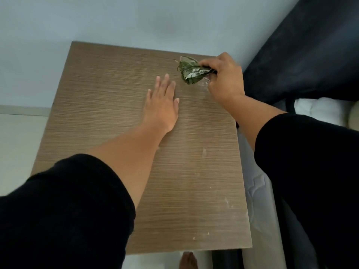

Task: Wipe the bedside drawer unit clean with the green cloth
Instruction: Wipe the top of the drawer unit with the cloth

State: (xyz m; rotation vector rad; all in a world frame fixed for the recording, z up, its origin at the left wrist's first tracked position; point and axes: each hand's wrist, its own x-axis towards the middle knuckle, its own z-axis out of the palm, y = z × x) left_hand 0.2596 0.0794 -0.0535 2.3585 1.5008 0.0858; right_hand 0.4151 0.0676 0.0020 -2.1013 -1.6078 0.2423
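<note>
Wiping under way | green cloth (189, 71) gripped by right hand (223, 78) at far corner of drawer unit (108, 90) | left hand (162, 105) laid flat, fingers straight | white smears near front edge judged left

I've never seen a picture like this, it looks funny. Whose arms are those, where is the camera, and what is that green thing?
The camera sits on a person's head and looks down, so you see their own two arms in black sleeves, as if they were yours. There is only this one picture. The brown wooden surface is the top of a bedside drawer unit standing against a pale wall. The left hand lies flat on the wood with straight fingers, holding nothing. The right hand grips a crumpled green cloth near the far right corner, touching the top. Pale smudges show on the wood nearer the person. The dark shape on the right seems to be a bed.
</note>
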